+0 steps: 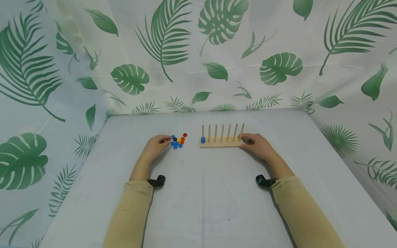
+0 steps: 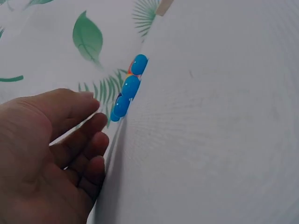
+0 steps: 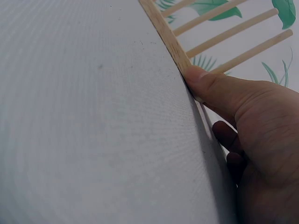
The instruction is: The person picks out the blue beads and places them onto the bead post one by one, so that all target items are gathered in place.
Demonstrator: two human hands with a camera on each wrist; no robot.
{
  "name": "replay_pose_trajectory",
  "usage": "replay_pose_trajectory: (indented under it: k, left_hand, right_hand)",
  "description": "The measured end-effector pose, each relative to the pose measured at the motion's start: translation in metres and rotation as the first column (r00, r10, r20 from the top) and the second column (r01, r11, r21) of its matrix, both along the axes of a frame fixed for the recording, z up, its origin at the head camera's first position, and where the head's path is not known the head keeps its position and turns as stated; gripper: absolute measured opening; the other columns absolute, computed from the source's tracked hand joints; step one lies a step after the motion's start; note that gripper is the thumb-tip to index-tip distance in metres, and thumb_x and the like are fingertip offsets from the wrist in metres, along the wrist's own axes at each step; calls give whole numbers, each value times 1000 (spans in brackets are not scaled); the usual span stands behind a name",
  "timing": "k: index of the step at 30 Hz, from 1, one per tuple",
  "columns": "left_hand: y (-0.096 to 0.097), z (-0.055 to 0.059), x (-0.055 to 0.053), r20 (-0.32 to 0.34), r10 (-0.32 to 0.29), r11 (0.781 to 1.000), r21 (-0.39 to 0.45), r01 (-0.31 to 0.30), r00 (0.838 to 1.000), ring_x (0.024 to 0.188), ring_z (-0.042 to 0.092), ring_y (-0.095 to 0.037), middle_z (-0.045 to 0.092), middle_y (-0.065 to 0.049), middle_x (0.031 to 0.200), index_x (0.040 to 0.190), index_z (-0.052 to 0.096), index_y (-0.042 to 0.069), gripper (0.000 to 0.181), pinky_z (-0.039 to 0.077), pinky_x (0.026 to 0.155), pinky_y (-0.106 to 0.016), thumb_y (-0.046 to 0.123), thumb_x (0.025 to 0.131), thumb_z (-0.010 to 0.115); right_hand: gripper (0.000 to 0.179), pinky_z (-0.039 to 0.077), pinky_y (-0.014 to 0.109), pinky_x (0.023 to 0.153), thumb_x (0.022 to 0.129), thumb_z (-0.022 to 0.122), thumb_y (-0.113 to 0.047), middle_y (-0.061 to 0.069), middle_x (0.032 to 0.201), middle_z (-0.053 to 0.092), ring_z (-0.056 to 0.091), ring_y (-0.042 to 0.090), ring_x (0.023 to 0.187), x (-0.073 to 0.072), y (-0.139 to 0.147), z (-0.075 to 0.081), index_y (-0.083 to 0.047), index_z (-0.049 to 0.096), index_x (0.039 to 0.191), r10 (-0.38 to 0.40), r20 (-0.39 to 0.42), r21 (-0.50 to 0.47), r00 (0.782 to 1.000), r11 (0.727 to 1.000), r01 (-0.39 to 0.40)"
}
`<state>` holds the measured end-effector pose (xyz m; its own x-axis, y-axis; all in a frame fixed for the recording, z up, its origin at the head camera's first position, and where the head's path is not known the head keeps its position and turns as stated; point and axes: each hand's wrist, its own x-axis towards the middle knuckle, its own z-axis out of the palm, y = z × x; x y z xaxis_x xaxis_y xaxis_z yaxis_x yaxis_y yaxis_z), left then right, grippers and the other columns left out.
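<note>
A wooden peg rack (image 1: 220,145) with a row of upright pegs stands on the table. Blue beading (image 1: 203,140) sits low on its leftmost peg. At the rack's right end my right hand (image 1: 257,146) grips the base, thumb (image 3: 198,81) on the front edge and the other fingers partly hidden behind. To the left lies a loose cluster of small round beads, mostly blue (image 1: 175,147), with orange (image 1: 182,141), yellow, dark and red (image 1: 185,135) ones. My left hand (image 1: 156,146) rests right beside the cluster's left side. Its fingers are loosely bent, with nothing showing between thumb and fingertips (image 2: 100,121).
A white cloth covers the table (image 1: 201,199). Leaf-patterned sheets (image 1: 186,51) rise behind it and along both sides. A black wrist camera (image 1: 157,181) sits at the left wrist and another (image 1: 264,181) at the right.
</note>
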<state>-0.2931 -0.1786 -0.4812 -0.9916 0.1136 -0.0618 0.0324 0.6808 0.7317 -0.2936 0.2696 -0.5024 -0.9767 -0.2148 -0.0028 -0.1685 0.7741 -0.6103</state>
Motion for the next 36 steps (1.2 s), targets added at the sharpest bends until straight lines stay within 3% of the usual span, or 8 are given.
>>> replay_pose_trajectory:
  k: [9, 16, 36]
  left_hand:
    - [-4, -13, -1, -64, -47, 996, -75, 42, 997, 122, 57, -30, 62, -12, 131, 125, 67, 13, 30, 44, 106, -48, 26, 98, 62]
    - [-4, -16, -1, -105, -83, 993, -95, 73, 991, 126, 55, -32, 63, -13, 131, 125, 67, 11, 30, 42, 109, -48, 22, 98, 62]
    - [3, -17, 0, -136, -61, 993, -109, 46, 989, 127, 53, -33, 62, -14, 130, 122, 69, 10, 28, 40, 110, -48, 22, 96, 66]
  right_hand:
    - [56, 34, 60, 110, 91, 71, -40, 23, 140, 52, 45, 43, 130, 1, -1, 1, -14, 57, 138, -9, 12, -1, 1000, 1000, 9]
    - [55, 35, 59, 109, 91, 71, -38, 23, 137, 54, 47, 41, 128, 2, -2, 1, -13, 57, 138, -13, 10, -3, 1000, 1000, 13]
    - [57, 35, 60, 108, 91, 71, -40, 21, 137, 54, 47, 40, 127, 2, 0, 2, -14, 56, 140, -23, 29, 2, 999, 1000, 23]
